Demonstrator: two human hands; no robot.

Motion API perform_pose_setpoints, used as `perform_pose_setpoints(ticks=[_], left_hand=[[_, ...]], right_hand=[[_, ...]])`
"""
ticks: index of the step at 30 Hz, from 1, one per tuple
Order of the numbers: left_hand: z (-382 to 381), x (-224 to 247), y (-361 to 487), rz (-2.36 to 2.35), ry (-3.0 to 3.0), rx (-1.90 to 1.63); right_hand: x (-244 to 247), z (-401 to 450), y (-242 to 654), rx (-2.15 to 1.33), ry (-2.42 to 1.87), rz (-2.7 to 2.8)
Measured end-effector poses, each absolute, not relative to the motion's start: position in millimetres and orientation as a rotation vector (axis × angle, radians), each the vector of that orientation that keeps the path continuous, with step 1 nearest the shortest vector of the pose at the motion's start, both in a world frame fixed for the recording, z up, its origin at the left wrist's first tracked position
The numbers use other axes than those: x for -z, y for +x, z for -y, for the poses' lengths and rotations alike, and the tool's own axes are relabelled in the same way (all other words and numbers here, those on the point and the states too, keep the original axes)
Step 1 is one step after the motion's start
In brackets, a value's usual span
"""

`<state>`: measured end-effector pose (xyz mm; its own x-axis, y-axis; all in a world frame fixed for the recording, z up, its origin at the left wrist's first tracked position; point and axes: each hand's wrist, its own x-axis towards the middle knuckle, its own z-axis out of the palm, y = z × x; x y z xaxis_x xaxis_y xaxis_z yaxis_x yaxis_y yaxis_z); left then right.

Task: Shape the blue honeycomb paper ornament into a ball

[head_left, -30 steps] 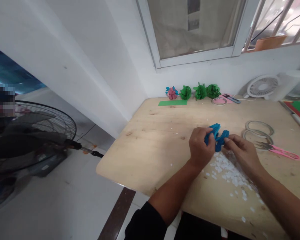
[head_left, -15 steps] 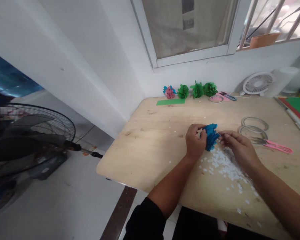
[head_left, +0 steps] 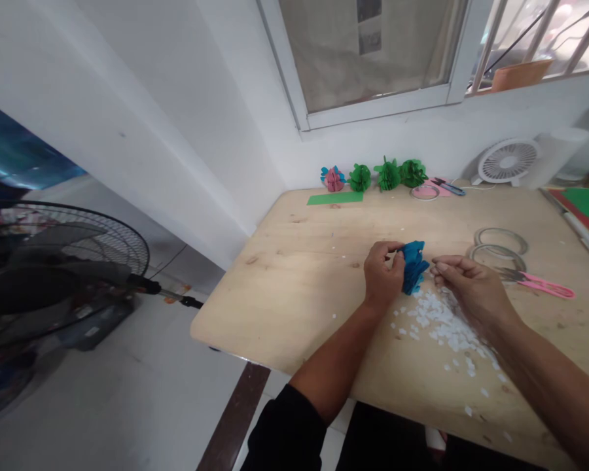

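Observation:
A blue folded-paper piece [head_left: 413, 267] is pinched at its left side by my left hand [head_left: 384, 271], just above the wooden table. My right hand [head_left: 464, 281] is a little to the right of it, thumb and forefinger pressed together. Whatever sits between those fingertips is too small to make out, and a narrow gap separates them from the blue paper. Many small white paper bits [head_left: 439, 320] lie scattered below and between my hands, some partly hidden by my right hand and forearm.
Several green paper balls [head_left: 387, 175] and a pink-blue one [head_left: 333, 179] line the wall behind a green strip [head_left: 334, 198]. Metal rings [head_left: 500, 242] and pink scissors [head_left: 544, 285] lie right of my right hand. A small white fan [head_left: 508, 162] stands at the back right.
My right fingertips have drawn slightly away from the blue paper, opening a small gap. My left hand still grips it in nearly the same place.

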<state>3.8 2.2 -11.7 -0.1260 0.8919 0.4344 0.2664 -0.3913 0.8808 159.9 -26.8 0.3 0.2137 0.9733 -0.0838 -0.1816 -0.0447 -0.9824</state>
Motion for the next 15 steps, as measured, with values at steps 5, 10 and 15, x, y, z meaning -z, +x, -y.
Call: perform_pose_setpoints(ticks=[5, 10, 15], left_hand=[[-2.5, 10.7, 3.9, -1.301, 1.622, -1.536], [-2.0, 8.7, 3.6, -1.314, 1.618, -1.511], [-1.8, 8.3, 3.4, -1.316, 1.618, -1.511]], right_hand=[[-0.8, 27.3, 159.7, -1.158, -1.231, 0.854], [-0.7, 26.7, 161.8, -1.182, -1.218, 0.853], [3.7, 26.1, 163.9, -1.222, -1.188, 0.811]])
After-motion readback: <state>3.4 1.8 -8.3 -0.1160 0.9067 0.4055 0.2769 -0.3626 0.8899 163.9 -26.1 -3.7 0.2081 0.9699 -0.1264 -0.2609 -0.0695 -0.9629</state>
